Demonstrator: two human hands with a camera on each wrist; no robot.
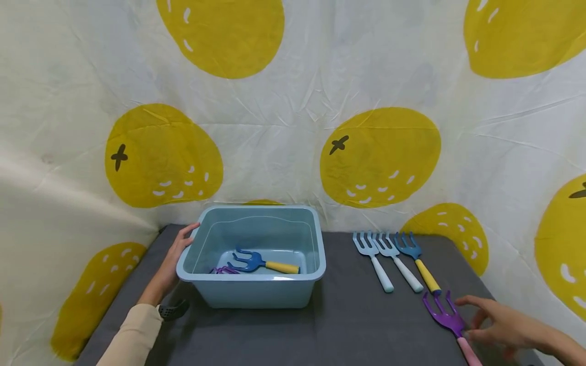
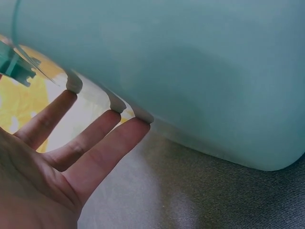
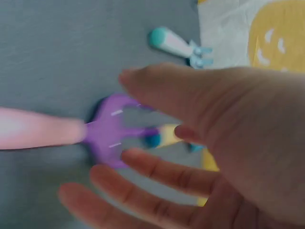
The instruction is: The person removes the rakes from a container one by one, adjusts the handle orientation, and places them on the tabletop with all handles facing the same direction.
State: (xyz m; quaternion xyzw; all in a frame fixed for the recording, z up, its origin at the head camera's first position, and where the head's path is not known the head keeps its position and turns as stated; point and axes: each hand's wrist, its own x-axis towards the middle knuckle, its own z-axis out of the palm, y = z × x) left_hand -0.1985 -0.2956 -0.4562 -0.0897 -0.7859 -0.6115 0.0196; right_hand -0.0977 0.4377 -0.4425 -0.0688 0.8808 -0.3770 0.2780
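My left hand (image 1: 176, 254) rests against the left side of a light blue plastic basin (image 1: 261, 294). In the left wrist view its fairly straight fingertips (image 2: 138, 125) touch the basin wall. Inside the basin lie a blue hand rake with a yellow handle (image 1: 282, 267) and purple prongs (image 1: 224, 270). At the right, my right hand (image 1: 508, 325) hovers beside a purple hand rake with a pink handle (image 1: 450, 321), its fingers spread and loosely bent. The right wrist view shows the purple head (image 3: 107, 131) between thumb and fingers, with no visible grip on it.
Two light blue hand forks, one (image 1: 381, 273) left of the other (image 1: 407, 273), lie right of the basin. Beside them is another blue rake with a yellow handle (image 1: 427, 276). A fruit-print curtain (image 1: 297, 152) hangs behind the dark grey table (image 1: 357, 330).
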